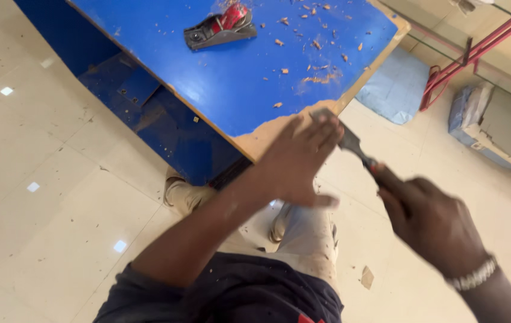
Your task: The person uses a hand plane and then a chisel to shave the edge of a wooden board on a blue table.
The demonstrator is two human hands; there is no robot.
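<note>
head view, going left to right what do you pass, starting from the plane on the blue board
hand plane → left hand → chisel → right hand → red metal frame

The right hand (432, 224) grips a red-handled steel chisel (351, 143), blade at the bare wooden edge of the blue-painted board (237, 78). The left hand (297, 161) lies flat over the blade. Beyond the grip sits a red-and-black hand plane (219, 29).

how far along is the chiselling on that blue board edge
Done: blue coating is stripped from a patch of the board near the edge, with chips scattered; the hand plane lies aside. In hand: right hand holds the chisel, left hand on its blade. Left: most of the surface remains blue.
</note>
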